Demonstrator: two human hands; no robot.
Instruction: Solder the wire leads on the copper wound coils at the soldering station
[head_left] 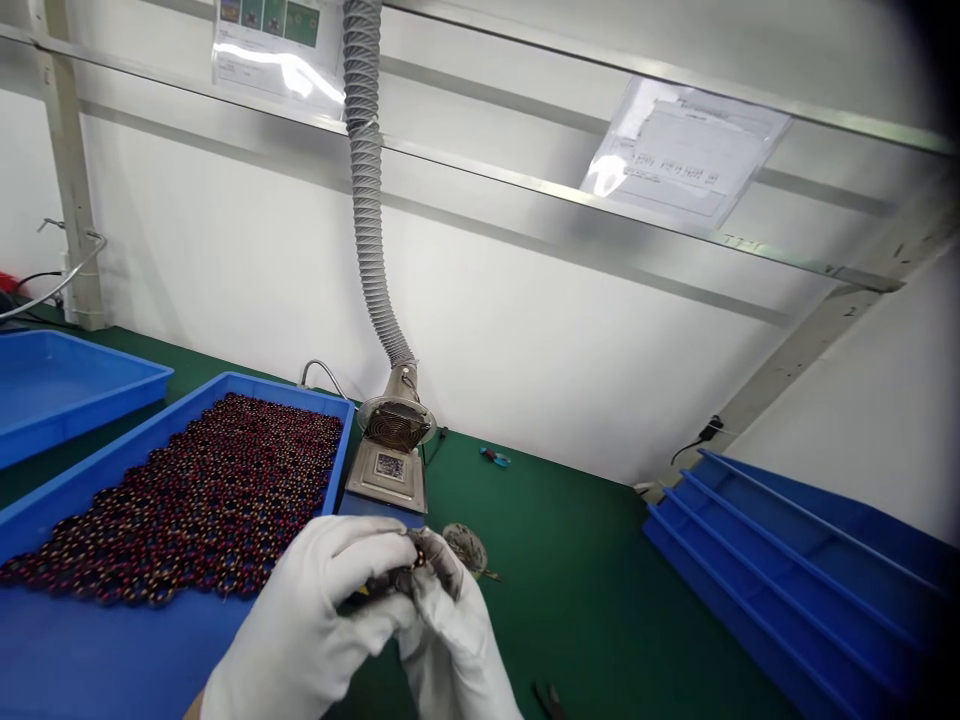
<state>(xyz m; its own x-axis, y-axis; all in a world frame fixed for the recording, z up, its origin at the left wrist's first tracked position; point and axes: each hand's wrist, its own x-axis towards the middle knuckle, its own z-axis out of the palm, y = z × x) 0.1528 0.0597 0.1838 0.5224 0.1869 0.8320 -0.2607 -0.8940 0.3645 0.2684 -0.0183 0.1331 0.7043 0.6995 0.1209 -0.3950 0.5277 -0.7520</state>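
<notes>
Holding a small dark part (418, 556) between them, the white-gloved left hand (311, 610) and right hand (461, 630) meet above the green bench (592, 570), well short of its far edge. The left fingers curl round the part from one side, thumb beneath, and the right fingers pinch it from the other; the gloves hide most of its outline, though a coppery patch shows between the fingertips. Just beyond the right hand lies a round metallic object (465, 547), partly covered by the glove. Farther out, toward the bench's far edge, stand a square metal plate unit (386, 478) and, behind it, a round fan hood (396, 425) joined to a ribbed grey duct (366, 170). To the left, a blue tray (97, 660) bears a dense layer of dark ring-shaped parts (217, 490) with red and gold flecks; a second blue tray (67, 390) lies beyond its left side. Small cutters (495, 457) with red and blue handles rest near the far edge, right of the hood, and a dark tool (551, 700) shows at the bottom of the view. Nested blue trays (780, 590) lean at the bench's right side, by the far right corner
</notes>
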